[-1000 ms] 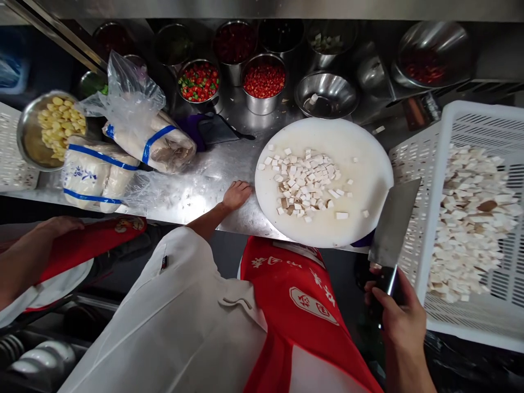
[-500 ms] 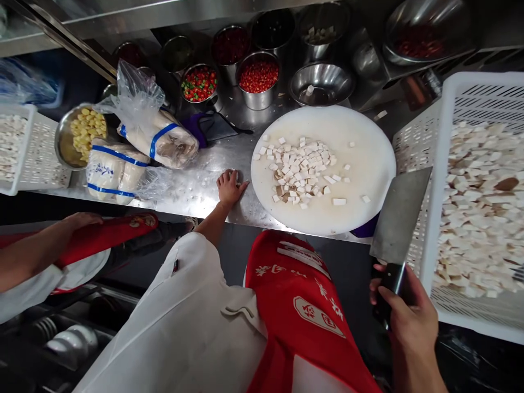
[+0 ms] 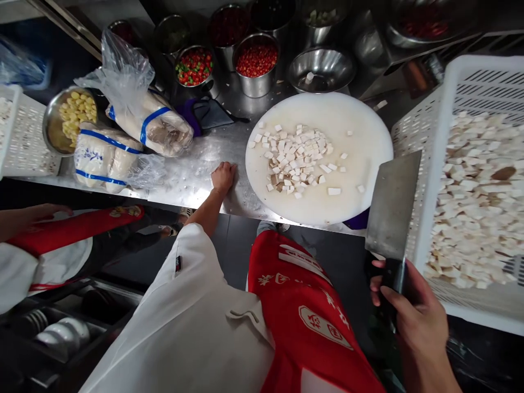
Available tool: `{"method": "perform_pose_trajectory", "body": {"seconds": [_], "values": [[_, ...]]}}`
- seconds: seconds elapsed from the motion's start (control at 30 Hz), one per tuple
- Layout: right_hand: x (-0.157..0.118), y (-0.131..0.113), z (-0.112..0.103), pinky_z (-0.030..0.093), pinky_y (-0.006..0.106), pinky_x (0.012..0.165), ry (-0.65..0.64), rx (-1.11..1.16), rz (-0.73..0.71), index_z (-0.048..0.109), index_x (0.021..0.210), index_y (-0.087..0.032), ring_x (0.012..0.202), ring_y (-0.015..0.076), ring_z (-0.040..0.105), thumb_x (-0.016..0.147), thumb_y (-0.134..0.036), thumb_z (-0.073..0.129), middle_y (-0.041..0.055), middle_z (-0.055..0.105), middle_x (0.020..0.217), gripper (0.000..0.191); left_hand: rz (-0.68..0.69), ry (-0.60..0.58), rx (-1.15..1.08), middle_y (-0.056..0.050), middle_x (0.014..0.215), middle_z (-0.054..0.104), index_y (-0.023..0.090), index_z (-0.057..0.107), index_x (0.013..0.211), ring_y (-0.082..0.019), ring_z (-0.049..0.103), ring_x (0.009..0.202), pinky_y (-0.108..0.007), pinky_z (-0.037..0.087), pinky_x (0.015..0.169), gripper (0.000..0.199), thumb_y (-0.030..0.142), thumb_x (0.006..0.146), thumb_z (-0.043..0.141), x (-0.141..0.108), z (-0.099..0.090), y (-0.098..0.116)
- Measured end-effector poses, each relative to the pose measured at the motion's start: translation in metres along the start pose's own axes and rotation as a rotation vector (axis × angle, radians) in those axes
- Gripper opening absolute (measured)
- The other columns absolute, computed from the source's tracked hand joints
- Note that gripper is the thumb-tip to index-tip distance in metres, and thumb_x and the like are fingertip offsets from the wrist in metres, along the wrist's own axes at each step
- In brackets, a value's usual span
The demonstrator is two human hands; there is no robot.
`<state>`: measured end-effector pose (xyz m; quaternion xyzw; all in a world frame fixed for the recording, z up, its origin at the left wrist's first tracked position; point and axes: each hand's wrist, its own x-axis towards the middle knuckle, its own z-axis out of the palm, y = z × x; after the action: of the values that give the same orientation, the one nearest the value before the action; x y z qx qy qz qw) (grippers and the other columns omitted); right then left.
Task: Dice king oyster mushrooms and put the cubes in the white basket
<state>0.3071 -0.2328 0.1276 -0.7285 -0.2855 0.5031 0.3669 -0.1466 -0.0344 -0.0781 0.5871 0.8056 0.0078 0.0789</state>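
My right hand point(image 3: 415, 308) grips the black handle of a broad cleaver point(image 3: 393, 207), its blade pointing up between the round white board and the right basket. Small white cubes point(image 3: 301, 155) lie in a loose heap on the cutting board point(image 3: 360, 131), with a few stray pieces at its right. My left hand point(image 3: 224, 177) rests on the steel counter point(image 3: 196, 174) just left of the board, fingers curled in; whether anything is under them is hidden.
A white basket point(image 3: 436, 164) of cut pieces stands at the right. Bagged pale food point(image 3: 107, 158) and a bowl of yellow pieces point(image 3: 51, 128) are at the left. Behind are cups of chopped peppers point(image 3: 257, 59) and a steel bowl point(image 3: 321, 68). A co-worker's arm point(image 3: 35, 218) shows at far left.
The counter and its things sit slightly higher and further left in view. My left hand's fingers are more curled than before. The cleaver stays in my right hand.
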Motion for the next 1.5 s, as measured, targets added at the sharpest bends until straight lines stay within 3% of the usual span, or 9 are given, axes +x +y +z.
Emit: {"method": "perform_pose_trajectory", "body": {"seconds": [0.23,0.57,0.67,0.77,0.93,1.03,1.13,1.33,1.5], "values": [[0.003,0.003,-0.007,0.040,0.026,0.042,-0.041,0.206,-0.022,0.066,0.112,-0.023,0.057,0.0129,0.055,0.070,-0.023,0.076,0.0088,0.064,0.110,0.044,-0.145,0.051,-0.046,-0.015,0.100,0.068,0.016,0.062,0.093,-0.026,0.065,0.088,-0.031,0.039,0.072,0.031,0.039,0.099,0.041,-0.002,0.001,0.006],[0.009,0.033,-0.007,0.040,0.024,0.047,-0.125,0.312,0.121,0.064,0.117,-0.024,0.057,0.0138,0.053,0.076,-0.022,0.069,0.0020,0.062,0.075,0.042,-0.269,0.144,-0.155,-0.005,0.078,0.066,0.019,0.054,0.072,-0.017,0.061,0.076,-0.027,0.039,0.071,0.025,0.032,0.093,0.049,-0.005,0.000,0.005],[0.011,0.028,-0.006,0.039,0.024,0.047,-0.123,0.264,0.141,0.064,0.118,-0.022,0.055,0.0139,0.052,0.075,-0.022,0.069,0.0007,0.060,0.070,0.044,-0.449,0.339,-0.429,0.001,0.064,0.056,0.020,0.045,0.066,-0.011,0.054,0.065,-0.023,0.039,0.065,0.030,0.029,0.094,0.045,0.005,-0.020,0.001],[0.015,0.021,-0.004,0.038,0.024,0.047,-0.112,0.231,0.145,0.064,0.119,-0.022,0.054,0.0140,0.051,0.074,-0.022,0.069,0.0003,0.060,0.069,0.045,-0.546,0.572,-1.008,0.007,0.054,0.037,0.021,0.033,0.062,-0.007,0.039,0.049,-0.020,0.033,0.051,0.035,0.029,0.094,0.046,0.018,-0.055,0.014],[0.022,0.021,0.002,0.039,0.025,0.047,-0.097,0.234,0.141,0.064,0.116,-0.022,0.056,0.0143,0.052,0.071,-0.022,0.069,0.0006,0.061,0.071,0.045,-0.050,0.410,-1.334,0.006,0.057,0.038,0.020,0.036,0.062,-0.006,0.038,0.048,-0.019,0.033,0.049,0.042,0.041,0.091,0.057,0.014,-0.095,0.097],[0.027,0.023,0.001,0.041,0.026,0.049,-0.124,0.250,0.164,0.064,0.113,-0.022,0.060,0.0154,0.054,0.069,-0.021,0.070,0.0019,0.063,0.076,0.045,0.277,0.150,-1.093,0.003,0.062,0.048,0.019,0.045,0.063,-0.009,0.046,0.057,-0.023,0.041,0.058,0.041,0.045,0.090,0.060,-0.003,-0.091,0.160],[0.028,0.024,-0.001,0.042,0.026,0.050,-0.126,0.262,0.174,0.065,0.113,-0.022,0.062,0.0164,0.056,0.068,-0.020,0.069,0.0030,0.064,0.078,0.045,0.462,0.153,-0.731,-0.004,0.082,0.059,0.019,0.055,0.069,-0.017,0.055,0.082,-0.033,0.046,0.077,0.036,0.048,0.091,0.059,-0.020,-0.079,0.201],[0.023,0.022,0.000,0.041,0.025,0.049,-0.151,0.257,0.193,0.064,0.116,-0.022,0.057,0.0156,0.054,0.070,-0.022,0.068,0.0017,0.062,0.072,0.046,0.523,0.316,-0.634,-0.007,0.098,0.062,0.021,0.063,0.089,-0.020,0.056,0.099,-0.037,0.042,0.091,0.036,0.047,0.100,0.040,-0.021,-0.089,0.210],[0.022,0.019,0.002,0.041,0.024,0.049,-0.121,0.281,0.221,0.065,0.114,-0.023,0.056,0.0144,0.054,0.069,-0.021,0.068,0.0019,0.063,0.072,0.045,0.297,0.338,-0.838,-0.002,0.084,0.061,0.021,0.056,0.110,-0.015,0.059,0.079,-0.030,0.046,0.075,0.024,0.038,0.102,0.041,0.052,-0.104,0.167]]}}
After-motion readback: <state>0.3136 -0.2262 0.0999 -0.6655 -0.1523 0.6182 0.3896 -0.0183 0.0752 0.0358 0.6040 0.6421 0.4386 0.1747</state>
